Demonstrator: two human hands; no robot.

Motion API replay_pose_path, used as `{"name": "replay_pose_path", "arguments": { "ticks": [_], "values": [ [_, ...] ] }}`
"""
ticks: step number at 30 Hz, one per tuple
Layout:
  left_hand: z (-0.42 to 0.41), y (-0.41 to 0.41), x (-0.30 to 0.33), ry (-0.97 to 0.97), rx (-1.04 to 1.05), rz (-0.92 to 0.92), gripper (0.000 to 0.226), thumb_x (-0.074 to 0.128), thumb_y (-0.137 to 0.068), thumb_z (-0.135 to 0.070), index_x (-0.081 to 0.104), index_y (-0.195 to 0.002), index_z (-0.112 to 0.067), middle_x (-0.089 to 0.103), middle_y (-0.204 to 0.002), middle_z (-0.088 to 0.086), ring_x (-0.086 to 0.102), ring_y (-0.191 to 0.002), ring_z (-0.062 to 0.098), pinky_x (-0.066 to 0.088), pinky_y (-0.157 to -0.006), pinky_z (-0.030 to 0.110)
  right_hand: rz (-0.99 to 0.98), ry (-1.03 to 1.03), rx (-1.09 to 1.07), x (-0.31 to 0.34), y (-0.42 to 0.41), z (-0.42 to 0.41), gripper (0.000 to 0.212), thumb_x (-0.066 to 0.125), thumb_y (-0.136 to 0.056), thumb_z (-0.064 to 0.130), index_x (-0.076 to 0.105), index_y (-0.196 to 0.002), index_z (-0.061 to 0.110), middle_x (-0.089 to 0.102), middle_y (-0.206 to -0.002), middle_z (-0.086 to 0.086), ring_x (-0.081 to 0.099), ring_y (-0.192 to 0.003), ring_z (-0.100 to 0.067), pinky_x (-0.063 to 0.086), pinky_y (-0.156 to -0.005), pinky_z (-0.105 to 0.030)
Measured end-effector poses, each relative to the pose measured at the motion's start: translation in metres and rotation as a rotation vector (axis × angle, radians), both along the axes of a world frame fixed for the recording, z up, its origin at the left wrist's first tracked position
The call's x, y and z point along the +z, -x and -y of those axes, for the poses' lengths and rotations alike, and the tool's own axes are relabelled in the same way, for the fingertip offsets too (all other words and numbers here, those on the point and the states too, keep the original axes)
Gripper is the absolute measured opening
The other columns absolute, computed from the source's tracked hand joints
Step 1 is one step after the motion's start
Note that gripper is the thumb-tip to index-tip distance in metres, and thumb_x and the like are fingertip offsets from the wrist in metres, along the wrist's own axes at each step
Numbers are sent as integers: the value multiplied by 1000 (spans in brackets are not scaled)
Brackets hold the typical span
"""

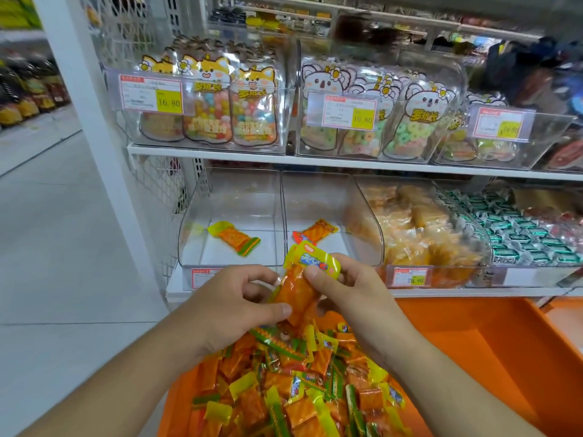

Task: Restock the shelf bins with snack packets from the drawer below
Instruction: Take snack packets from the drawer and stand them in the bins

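Both hands meet over the near end of the orange drawer [492, 351], just in front of the lower shelf [441, 292]. Between them they hold a snack packet [299, 285] nearly upright, its long axis running near to far and tilted slightly right, the yellow-green end with blue print pointing up toward the bins and the orange body pointing down to the drawer.

The left hand [233, 305] comes in from the lower left, palm turned right, its thumb and curled fingers pinching the packet's lower orange part. The right hand [350, 290] comes in from the lower right, thumb pressed on the packet just under the yellow end, fingers curled behind it.

Below the hands the drawer holds a loose heap of packets [296, 389] in orange, yellow and green. On the shelf beyond, the left clear bin [189, 244] holds one packet lying diagonally, and the middle bin [362, 216] holds another, partly hidden behind the held one.
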State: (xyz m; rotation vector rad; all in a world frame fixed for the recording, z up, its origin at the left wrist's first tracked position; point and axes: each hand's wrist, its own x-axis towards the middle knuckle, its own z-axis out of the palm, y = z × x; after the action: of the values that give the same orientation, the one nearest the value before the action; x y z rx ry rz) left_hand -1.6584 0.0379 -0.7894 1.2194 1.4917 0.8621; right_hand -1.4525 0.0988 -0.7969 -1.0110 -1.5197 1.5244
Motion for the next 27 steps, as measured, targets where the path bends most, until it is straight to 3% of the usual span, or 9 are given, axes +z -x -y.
{"name": "replay_pose_path", "arguments": {
  "ticks": [5,7,9,13,15,18,22,24,27],
  "values": [
    [2,-11,-8,-88,142,18,34,86,-83,-23,68,-110,-31,80,-87,-7,78,-85,14,58,-89,38,-4,39,-20,-18,12,3,67,87,-78,47,60,-117,-1,53,-101,-42,55,-88,-29,52,-93,-65],
    [2,-12,-10,-105,156,-1,35,88,-81,-27,67,-109,-31,78,-81,-10,77,-79,12,58,-81,33,5,18,-51,-22,14,1,64,88,-79,42,55,-103,-7,49,-82,-28,48,-80,-26,51,-81,-57],
    [-1,-7,-12,-123,124,-24,40,90,-76,-39,67,-108,-35,78,-87,-9,77,-83,13,61,-85,39,12,-15,-84,-21,17,0,48,85,-85,27,51,-90,-7,35,-75,-15,40,-74,-24,44,-75,-46],
    [-13,29,-9,-254,112,-174,52,77,-67,-70,68,-111,-43,72,-106,-20,69,-101,-2,58,-94,32,63,-37,-113,-11,38,-11,38,80,-91,16,48,-86,-3,30,-74,-17,35,-71,-23,40,-73,-42],
    [-26,59,-5,-340,202,-361,41,70,-86,-58,64,-123,-41,65,-119,-26,60,-112,-6,51,-99,26,118,-60,-111,-7,62,-27,36,79,-91,15,47,-82,3,30,-70,-18,35,-68,-21,38,-70,-40],
    [-45,103,-15,-371,293,-640,54,57,-102,-34,40,-153,-31,43,-155,-11,45,-140,13,39,-112,34,213,-73,-133,-15,114,-72,35,81,-88,17,48,-78,20,37,-55,11,36,-55,-11,36,-64,-31],
    [-56,125,-42,-274,203,-681,74,48,-106,-24,3,-163,-39,2,-171,-19,24,-155,11,30,-119,34,398,-60,-158,-40,188,-133,26,85,-79,25,65,-91,15,67,-78,1,62,-71,-18,51,-63,-37],
    [-59,129,-48,-305,242,-672,80,49,-105,-17,-1,-163,-42,-3,-170,-23,26,-153,9,32,-116,29,479,-72,-156,-54,214,-155,22,85,-79,20,64,-77,14,68,-76,-1,65,-76,-22,57,-73,-43],
    [-63,134,-47,-338,284,-639,90,51,-98,-4,1,-161,-44,-1,-168,-26,30,-150,8,37,-110,26,638,-92,-95,-67,241,-172,30,82,-85,22,56,-70,18,66,-77,-1,65,-82,-23,53,-75,-36]
  ]
}}
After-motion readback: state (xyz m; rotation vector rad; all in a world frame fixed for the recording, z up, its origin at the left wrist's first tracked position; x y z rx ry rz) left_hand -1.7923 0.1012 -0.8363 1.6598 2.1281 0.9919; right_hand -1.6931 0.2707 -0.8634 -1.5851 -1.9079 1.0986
